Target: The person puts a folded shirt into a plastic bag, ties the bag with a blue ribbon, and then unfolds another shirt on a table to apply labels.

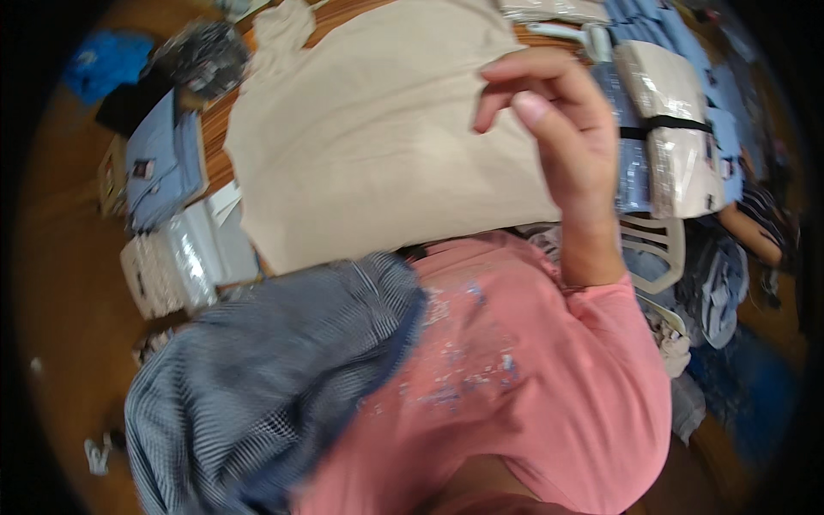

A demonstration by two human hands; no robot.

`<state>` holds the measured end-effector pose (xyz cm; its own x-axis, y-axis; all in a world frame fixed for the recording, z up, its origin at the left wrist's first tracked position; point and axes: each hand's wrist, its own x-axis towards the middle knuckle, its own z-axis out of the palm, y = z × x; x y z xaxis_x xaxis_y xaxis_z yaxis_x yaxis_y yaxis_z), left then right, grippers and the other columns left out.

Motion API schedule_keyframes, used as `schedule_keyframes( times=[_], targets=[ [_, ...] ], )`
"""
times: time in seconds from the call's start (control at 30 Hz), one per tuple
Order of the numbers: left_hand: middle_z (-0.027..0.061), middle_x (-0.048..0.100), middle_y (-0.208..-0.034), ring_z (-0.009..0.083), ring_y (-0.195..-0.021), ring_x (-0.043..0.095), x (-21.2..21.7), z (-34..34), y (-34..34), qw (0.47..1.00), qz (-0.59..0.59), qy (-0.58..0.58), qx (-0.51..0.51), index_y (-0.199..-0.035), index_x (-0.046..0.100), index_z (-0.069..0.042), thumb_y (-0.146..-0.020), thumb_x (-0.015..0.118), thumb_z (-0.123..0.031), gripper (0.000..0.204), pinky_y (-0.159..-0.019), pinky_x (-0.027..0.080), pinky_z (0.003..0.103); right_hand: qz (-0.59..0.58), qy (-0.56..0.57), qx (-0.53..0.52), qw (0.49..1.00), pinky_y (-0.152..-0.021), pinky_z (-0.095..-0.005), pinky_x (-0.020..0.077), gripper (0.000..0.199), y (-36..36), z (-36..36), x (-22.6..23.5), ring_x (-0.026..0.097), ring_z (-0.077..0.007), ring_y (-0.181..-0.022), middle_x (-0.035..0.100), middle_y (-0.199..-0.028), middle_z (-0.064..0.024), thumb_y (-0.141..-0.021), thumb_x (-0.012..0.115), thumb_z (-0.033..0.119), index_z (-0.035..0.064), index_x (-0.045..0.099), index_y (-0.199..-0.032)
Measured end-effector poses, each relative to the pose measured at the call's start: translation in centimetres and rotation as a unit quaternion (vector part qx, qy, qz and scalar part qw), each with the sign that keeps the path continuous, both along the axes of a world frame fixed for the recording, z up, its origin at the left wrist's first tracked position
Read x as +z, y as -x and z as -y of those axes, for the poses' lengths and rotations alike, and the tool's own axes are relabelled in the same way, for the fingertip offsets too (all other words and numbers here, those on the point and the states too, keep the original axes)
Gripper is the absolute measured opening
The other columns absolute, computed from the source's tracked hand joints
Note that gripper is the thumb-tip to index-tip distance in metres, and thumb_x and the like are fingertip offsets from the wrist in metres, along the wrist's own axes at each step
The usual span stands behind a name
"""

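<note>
A beige knit garment (369,129) lies spread across the striped wooden table, with a few soft wrinkles in it. Above its right side I hold up my right hand (571,129), fingers loosely bent and thumb apart from them, with nothing in it. A dark blue-and-white checked cloth (283,369) hangs over the left side of my pink top (506,369) and looks smeared by motion. My left hand and forearm do not show; whether they are under that cloth I cannot tell.
Right of the garment lie bagged beige clothes (674,167) bound by a black strap (678,124), and a white-handled tool (554,31). A white chair (678,257) and another person's arm (751,232) are beyond. Left are folded blue shirts (154,154) and a bagged beige garment (154,275).
</note>
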<state>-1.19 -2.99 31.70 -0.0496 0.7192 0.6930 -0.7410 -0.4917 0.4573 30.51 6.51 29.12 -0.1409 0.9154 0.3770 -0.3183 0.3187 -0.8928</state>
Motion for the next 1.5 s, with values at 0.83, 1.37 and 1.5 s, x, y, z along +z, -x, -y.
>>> schedule_keyframes(
  times=[0.83,1.37,1.5],
  targets=[
    [0.0176,0.051,-0.121,0.0318,-0.111,0.049,2.4,-0.6,-21.3,0.767,-0.003,-0.066,-0.638,-0.122,0.047,-0.002,-0.084,0.046,-0.004,0.038,-0.094,0.038,0.038,0.013,0.085,-0.076,0.993,-0.073,-0.0272,0.042,0.023,-0.3,-1.4,-4.1,0.055,-0.0169,-0.074,0.058,-0.077,-0.0116,-0.087,0.05,0.011,-0.0024,0.051,-0.105],
    [0.0193,0.045,-0.115,0.0383,-0.104,0.04,1.6,-4.1,-8.0,0.711,0.014,-0.205,-0.672,-0.119,0.042,0.009,-0.089,0.046,-0.009,0.034,-0.088,0.03,0.051,0.024,0.088,-0.114,0.989,-0.072,-0.0258,0.0437,0.02,-2.2,-0.2,-3.1,0.055,-0.0127,-0.074,0.06,-0.076,-0.0075,-0.087,0.051,0.01,-0.0014,0.055,-0.103],
    [0.019,0.032,-0.134,0.0423,-0.123,0.026,7.1,-2.6,-6.3,0.356,0.336,-0.225,-0.842,-0.128,0.033,0.011,-0.091,0.043,-0.002,0.04,-0.097,0.017,0.06,0.023,0.079,-0.09,0.993,-0.072,-0.0257,0.0437,0.02,-1.9,-0.2,-2.4,0.055,-0.0121,-0.075,0.06,-0.077,-0.0067,-0.088,0.051,0.011,-0.001,0.055,-0.103]
  ],
)
